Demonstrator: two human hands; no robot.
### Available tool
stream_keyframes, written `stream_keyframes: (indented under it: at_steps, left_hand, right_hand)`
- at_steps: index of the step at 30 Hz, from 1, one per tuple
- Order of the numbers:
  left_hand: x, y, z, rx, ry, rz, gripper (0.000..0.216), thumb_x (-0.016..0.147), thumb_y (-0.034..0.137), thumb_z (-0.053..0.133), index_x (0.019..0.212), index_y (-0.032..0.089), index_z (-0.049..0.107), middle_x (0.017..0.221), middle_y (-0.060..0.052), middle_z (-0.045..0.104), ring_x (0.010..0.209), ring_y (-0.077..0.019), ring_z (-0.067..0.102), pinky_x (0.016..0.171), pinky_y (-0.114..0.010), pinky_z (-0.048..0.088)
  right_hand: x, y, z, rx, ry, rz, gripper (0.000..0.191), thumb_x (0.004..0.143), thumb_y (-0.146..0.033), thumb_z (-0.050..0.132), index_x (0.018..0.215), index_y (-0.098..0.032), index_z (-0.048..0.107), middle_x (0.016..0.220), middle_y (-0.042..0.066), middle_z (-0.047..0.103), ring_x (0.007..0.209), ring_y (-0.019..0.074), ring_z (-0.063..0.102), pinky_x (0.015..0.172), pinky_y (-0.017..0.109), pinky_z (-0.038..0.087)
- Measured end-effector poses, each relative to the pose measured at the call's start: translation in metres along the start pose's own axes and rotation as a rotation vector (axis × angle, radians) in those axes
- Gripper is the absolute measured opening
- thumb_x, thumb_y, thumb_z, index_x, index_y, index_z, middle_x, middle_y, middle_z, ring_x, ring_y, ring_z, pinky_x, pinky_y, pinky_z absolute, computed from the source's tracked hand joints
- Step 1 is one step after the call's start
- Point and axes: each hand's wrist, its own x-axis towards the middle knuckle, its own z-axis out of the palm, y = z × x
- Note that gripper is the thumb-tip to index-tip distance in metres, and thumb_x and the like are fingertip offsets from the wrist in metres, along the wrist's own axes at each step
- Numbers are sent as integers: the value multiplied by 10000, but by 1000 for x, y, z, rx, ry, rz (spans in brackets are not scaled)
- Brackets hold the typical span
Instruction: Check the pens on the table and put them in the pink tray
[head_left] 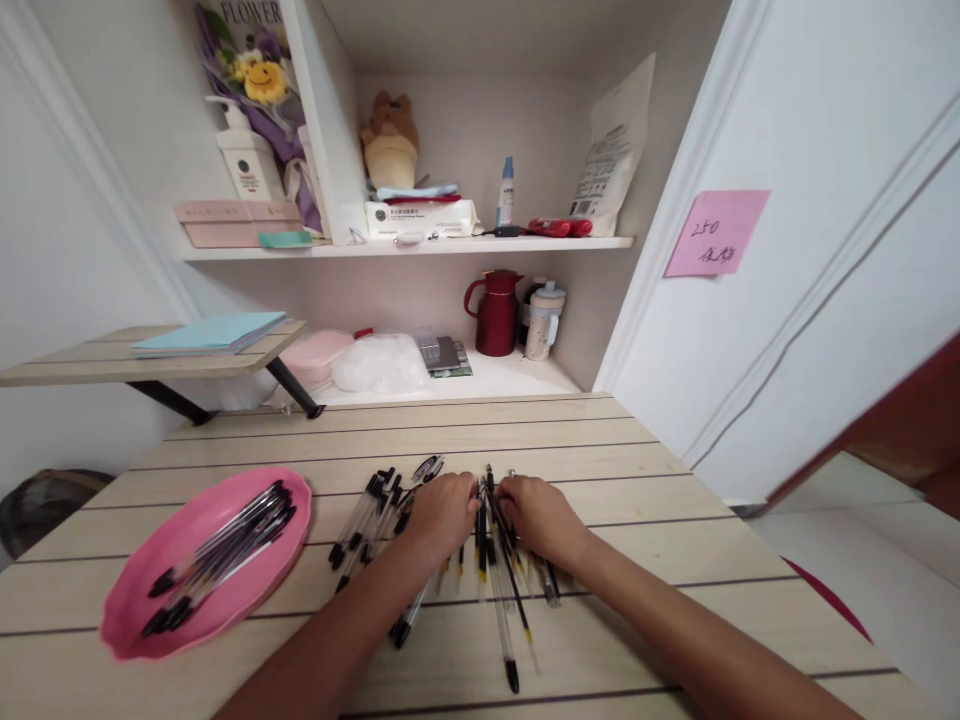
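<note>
My left hand (445,512) is closed, fingertips pinched together over a spread of pen parts. Close beside it, my right hand (541,515) is closed too, its fingers curled at the same pile. What either hand grips is hidden by the fingers. Between them lie black ink refills (517,590) with yellowish lower ends. A clear pen barrel (501,615) with a black end points toward me. Left of my left hand, several clear pen barrels with black ends (360,525) lie in a loose heap, partly under my forearm.
At left on the slatted table (645,600) stands a pink tray (127,620) with several pens (232,560) in it. A small raised shelf (82,360) bears blue paper (214,332). Behind the table are a red jug (497,315) and a lidded cup (544,322).
</note>
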Motion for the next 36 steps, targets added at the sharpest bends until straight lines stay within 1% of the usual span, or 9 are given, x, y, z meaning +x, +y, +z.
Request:
stream_keyframes:
  at_steps: [6, 11, 15, 18, 22, 26, 31, 34, 36]
  left_hand:
    - [-8, -1, -4, -53, -55, 147, 274, 709, 52, 420, 772, 209, 637, 823, -52, 571, 822, -168, 532, 688, -274, 366]
    - [-17, -9, -10, -57, -55, 179, 236, 724, 95, 427, 791, 210, 622, 831, -42, 574, 822, -165, 526, 677, -254, 364]
    - [-24, -10, -7, 17, -39, 120, 151, 745, 180, 442, 705, 193, 588, 788, -47, 585, 760, -176, 536, 649, -269, 356]
    - [-29, -12, -8, 59, -31, 22, 90, 729, 226, 482, 737, 189, 563, 797, -53, 599, 753, -190, 546, 633, -281, 351]
    - [-36, -26, -16, 53, -33, -63, 111, 751, 262, 459, 779, 195, 542, 807, -49, 615, 748, -190, 558, 616, -280, 342]
    - [-42, -36, -23, 63, -63, -108, 152, 757, 286, 436, 736, 198, 558, 787, -52, 627, 751, -201, 565, 611, -287, 341]
    - [-52, -26, -18, 82, -148, -123, 155, 687, 325, 503, 667, 196, 587, 742, -56, 631, 731, -210, 572, 615, -287, 358]
    - [-56, -21, -12, 94, -154, -90, 147, 676, 292, 496, 632, 188, 590, 700, -68, 626, 705, -217, 576, 611, -299, 365]
    - [-56, -20, -11, 84, -145, -79, 153, 679, 266, 476, 605, 186, 582, 667, -69, 620, 686, -220, 577, 599, -303, 364]
  right_hand:
    - [4, 27, -14, 23, 45, 50, 210, 793, -234, 403, 790, -181, 606, 826, 75, 646, 822, 186, 559, 667, 250, 329]
    - [-5, 36, -18, 77, 10, 38, 188, 769, -238, 428, 754, -185, 608, 773, 51, 642, 749, 165, 553, 611, 235, 313]
    - [-11, 24, -14, 96, -34, -2, 148, 751, -221, 451, 703, -187, 587, 737, 36, 633, 716, 155, 547, 599, 233, 301]
    - [-10, 9, -9, 129, -15, 11, 132, 755, -249, 466, 811, -184, 567, 777, 47, 633, 742, 160, 556, 602, 234, 308]
    - [-2, -11, 1, 121, -5, 83, 306, 736, -318, 511, 999, -165, 488, 830, 83, 631, 753, 191, 576, 596, 251, 330]
    - [5, -22, 12, 59, -33, 64, 359, 688, -210, 538, 1031, -133, 462, 875, 128, 626, 833, 229, 578, 645, 276, 360]
    - [9, -17, 15, 116, -46, 98, 330, 675, -103, 496, 1005, -102, 476, 876, 146, 619, 840, 218, 574, 677, 272, 372]
    - [10, -7, 10, 253, -3, 138, 388, 642, -110, 515, 1029, -104, 477, 843, 112, 616, 786, 188, 568, 654, 251, 382]
    - [12, -1, 7, 402, 28, 167, 464, 636, -116, 510, 1096, -98, 451, 760, 72, 614, 688, 157, 563, 597, 231, 389]
